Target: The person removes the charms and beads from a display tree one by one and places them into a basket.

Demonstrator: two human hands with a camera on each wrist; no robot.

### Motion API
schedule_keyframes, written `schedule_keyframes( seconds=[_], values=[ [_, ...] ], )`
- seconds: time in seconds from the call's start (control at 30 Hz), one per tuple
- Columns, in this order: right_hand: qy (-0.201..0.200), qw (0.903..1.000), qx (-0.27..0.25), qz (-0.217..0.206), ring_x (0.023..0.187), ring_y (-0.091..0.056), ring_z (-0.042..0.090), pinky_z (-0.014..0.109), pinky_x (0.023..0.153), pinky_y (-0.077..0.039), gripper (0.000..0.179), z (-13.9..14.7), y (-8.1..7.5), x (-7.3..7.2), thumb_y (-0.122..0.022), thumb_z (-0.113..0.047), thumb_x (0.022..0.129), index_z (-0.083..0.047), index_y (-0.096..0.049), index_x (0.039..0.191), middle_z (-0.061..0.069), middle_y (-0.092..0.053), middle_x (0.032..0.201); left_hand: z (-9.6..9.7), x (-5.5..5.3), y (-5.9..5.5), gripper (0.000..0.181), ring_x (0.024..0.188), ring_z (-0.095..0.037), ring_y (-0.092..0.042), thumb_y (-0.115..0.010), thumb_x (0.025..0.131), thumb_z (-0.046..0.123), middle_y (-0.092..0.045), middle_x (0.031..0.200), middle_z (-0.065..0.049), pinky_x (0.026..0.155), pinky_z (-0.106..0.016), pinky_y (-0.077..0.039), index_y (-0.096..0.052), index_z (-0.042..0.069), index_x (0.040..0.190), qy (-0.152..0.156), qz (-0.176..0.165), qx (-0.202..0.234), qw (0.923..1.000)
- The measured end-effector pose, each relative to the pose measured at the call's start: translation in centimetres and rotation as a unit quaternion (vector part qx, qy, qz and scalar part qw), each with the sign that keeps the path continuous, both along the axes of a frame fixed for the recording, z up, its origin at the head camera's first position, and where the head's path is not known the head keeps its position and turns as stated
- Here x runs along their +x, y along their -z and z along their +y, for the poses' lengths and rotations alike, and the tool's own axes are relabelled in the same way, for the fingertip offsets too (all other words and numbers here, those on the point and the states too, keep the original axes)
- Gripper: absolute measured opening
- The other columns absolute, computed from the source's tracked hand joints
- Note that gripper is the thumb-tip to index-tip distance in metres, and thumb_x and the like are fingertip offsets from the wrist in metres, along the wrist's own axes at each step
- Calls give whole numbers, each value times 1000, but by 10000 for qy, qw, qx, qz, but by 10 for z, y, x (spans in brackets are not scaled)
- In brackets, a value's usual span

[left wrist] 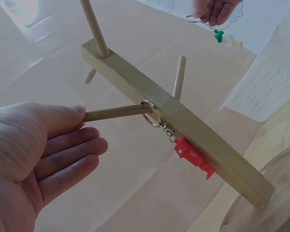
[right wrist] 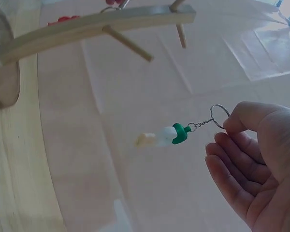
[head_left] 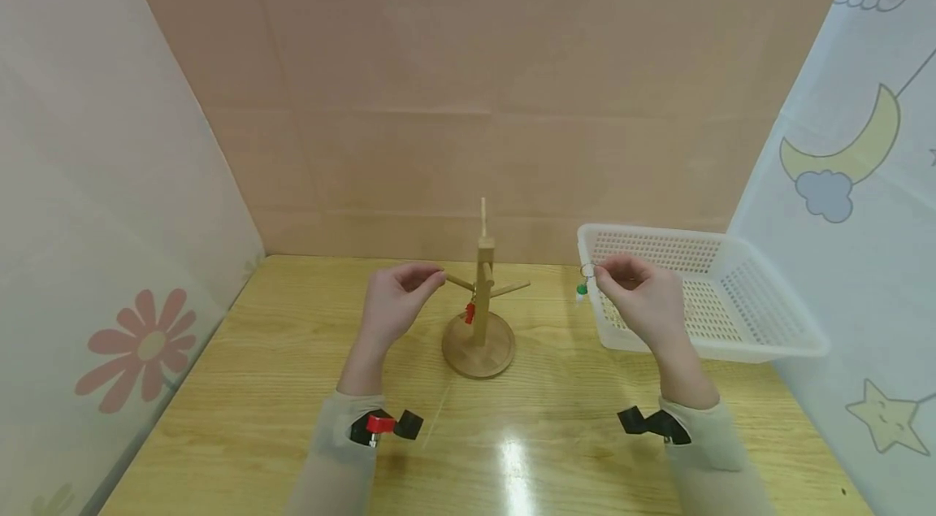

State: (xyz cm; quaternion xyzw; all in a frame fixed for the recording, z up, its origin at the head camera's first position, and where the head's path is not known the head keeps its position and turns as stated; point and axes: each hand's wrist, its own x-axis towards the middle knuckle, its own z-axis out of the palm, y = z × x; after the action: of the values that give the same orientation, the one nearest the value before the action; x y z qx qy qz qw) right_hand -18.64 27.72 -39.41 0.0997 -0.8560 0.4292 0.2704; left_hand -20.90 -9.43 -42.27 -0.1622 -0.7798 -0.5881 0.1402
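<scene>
A wooden peg stand (head_left: 483, 288) with a round base rises from the table. Its left peg (left wrist: 117, 113) is pinched at the tip by my left hand (head_left: 398, 301), between thumb and finger. Around that peg, close to the post, hangs the ring of a red figure keychain (left wrist: 193, 155). To the right of the stand, my right hand (head_left: 647, 297) pinches the metal ring of another keychain (right wrist: 179, 134). From its short chain dangles a figure with a green top, a whitish middle and a pale yellow end. The right hand's other fingers (right wrist: 232, 164) curve loosely below.
A white perforated plastic basket (head_left: 782, 301) stands at the back right, partly behind the right hand. Other pegs (head_left: 510, 288) stick out from the post. The wooden table (head_left: 292, 337) meets a pinkish backdrop (head_left: 409, 134) and printed side cloths.
</scene>
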Motion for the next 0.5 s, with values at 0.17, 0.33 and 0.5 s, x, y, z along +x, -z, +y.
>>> schedule_keyframes(
  seconds=[0.17,0.33,0.5],
  values=[
    [262,9991,-65,-329,74,-69,-3,8,67,-56,12,16,0,4,-80,-15,97,-3,-80,98,9,-78,89,-1,1,0,17,89,-30,-79,-83,97,16,-82,96,-7,78,-28,-64,-83,3,107,-26,-105,19,9999],
    [514,9971,-1,-553,75,-68,-3,8,68,-55,17,35,4,5,-80,-20,98,-3,-81,100,-1,-78,89,-1,2,0,17,88,-24,-78,-83,97,16,-82,96,-6,78,-28,-64,-83,3,108,-68,-152,-9,9999],
    [783,9914,107,-1042,78,-66,-3,9,67,-52,26,57,8,7,-76,-29,101,-4,-79,105,-17,-73,88,-1,2,0,17,89,-28,-79,-83,97,16,-82,96,-7,78,-26,-64,-83,3,107,-24,-115,18,9999]
  ],
)
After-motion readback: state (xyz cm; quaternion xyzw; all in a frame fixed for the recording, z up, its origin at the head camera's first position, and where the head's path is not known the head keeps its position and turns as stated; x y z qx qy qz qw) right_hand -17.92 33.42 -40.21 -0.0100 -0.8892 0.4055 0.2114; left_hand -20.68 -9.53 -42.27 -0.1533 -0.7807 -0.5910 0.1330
